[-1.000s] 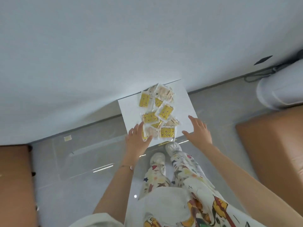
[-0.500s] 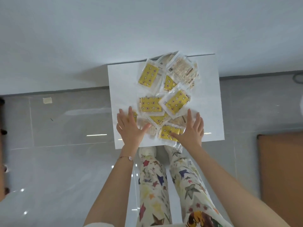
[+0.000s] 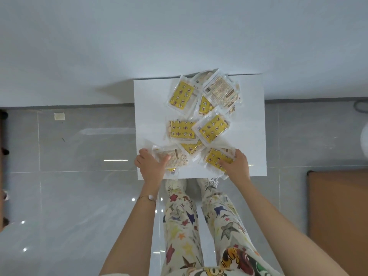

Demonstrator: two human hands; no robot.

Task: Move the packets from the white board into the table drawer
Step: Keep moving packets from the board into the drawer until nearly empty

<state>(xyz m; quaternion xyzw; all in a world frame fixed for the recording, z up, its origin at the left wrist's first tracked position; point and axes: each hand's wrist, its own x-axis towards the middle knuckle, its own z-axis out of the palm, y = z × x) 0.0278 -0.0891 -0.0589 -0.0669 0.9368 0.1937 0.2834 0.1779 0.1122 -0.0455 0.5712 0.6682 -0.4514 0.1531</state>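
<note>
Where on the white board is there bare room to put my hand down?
The right strip of the white board, between the packet pile and its right edge, is widest. A narrower strip runs along the left edge. The middle is crowded with overlapping packets; at the near edge the left hand holds a pale packet, the right hand a yellow packet.

Clear packets [image 3: 213, 128] with yellow patterned inserts lie overlapping in a loose heap on the flat white board [image 3: 151, 108]

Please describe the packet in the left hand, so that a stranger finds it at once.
Find the white board by the wall. At its near left corner, the left hand holds a packet. It shows a pale printed back; its neighbours are yellow.
</note>
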